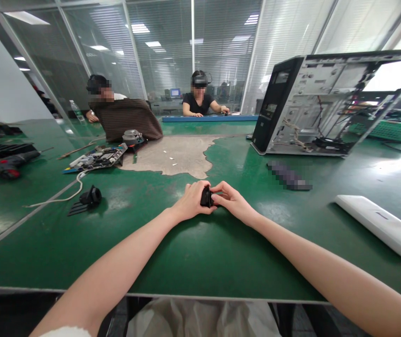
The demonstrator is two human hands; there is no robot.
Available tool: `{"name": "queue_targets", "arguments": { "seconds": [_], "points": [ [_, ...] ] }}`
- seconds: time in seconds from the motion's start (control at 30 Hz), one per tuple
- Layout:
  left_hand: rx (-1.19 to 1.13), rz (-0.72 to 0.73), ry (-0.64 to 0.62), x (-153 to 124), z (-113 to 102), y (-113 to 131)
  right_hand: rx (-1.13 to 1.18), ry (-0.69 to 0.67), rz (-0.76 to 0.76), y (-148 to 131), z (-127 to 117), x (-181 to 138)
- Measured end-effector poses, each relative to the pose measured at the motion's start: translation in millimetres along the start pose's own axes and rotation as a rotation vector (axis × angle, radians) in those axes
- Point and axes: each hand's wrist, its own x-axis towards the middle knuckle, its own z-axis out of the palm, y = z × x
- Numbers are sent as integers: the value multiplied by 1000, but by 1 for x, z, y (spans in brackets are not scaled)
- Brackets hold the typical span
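Observation:
A small black plastic part (206, 197) is held between my two hands, low over the green table (193, 262). My left hand (192, 200) wraps round its left side with the thumb below and the fingers above. From the right, the thumb and fingertips of my right hand (231, 200) pinch its edge. Much of the part is hidden by my fingers, so its exact kind does not show. Left of my hands lies another black plastic piece (91, 196) with a round knob-like end and several flat prongs.
An open computer case (313, 105) stands at the back right. A white panel (379, 224) and a blurred dark object (288, 175) lie right. A circuit board (97, 159), white cable (79, 180) and drill-like tool (9, 164) are left. Two people sit across the table.

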Motion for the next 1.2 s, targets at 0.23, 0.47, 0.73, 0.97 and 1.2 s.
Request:
{"name": "queue_targets", "arguments": {
  "seconds": [0.23, 0.47, 0.73, 0.97, 1.2],
  "points": [
    [-9, -23, -8, 0, 0, 0, -12, -91, 10, -4, -5, -1],
    [0, -9, 4, 0, 1, -1, -49, -35, -9, -5, -2, -2],
    [-4, -15, -6, 1, 1, 0, -34, -64, -33, -4, -4, -1],
    [14, 2, 7, 0, 1, -1, -30, -31, -44, -2, -2, 0],
    [6, -3, -4, 1, 1, -1, -51, -3, 23, 4, -4, 4]
  ]
}}
